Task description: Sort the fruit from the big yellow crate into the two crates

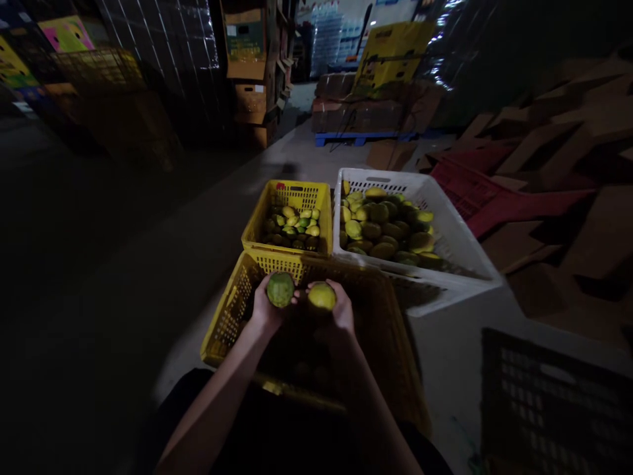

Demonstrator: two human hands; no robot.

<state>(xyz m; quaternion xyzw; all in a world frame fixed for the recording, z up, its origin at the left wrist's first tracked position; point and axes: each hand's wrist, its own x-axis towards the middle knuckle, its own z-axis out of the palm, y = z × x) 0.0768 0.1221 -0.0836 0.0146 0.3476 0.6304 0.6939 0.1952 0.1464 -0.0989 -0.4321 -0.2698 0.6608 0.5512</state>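
Note:
My left hand (267, 310) is wrapped around a green lemon (280, 290), its upper side turned to me. A yellow-green lemon (322, 297) sits in the curled fingers of my right hand (343, 309). Both hands are held side by side, a small gap apart, over a large yellow crate (213, 336). The inside of that crate is in deep shadow, with only faint round shapes showing. Just beyond it, a smaller yellow crate (251, 221) holds several green and yellow lemons (297, 221). To its right, a white crate (459, 234) contains a heap of larger-looking lemons (383, 221).
Flattened cardboard (548, 145) and a red crate (475, 191) are piled at the right. A dark crate (554, 402) lies at the lower right. Farther back are stacked cartons (250, 99) and a loaded blue pallet (361, 138).

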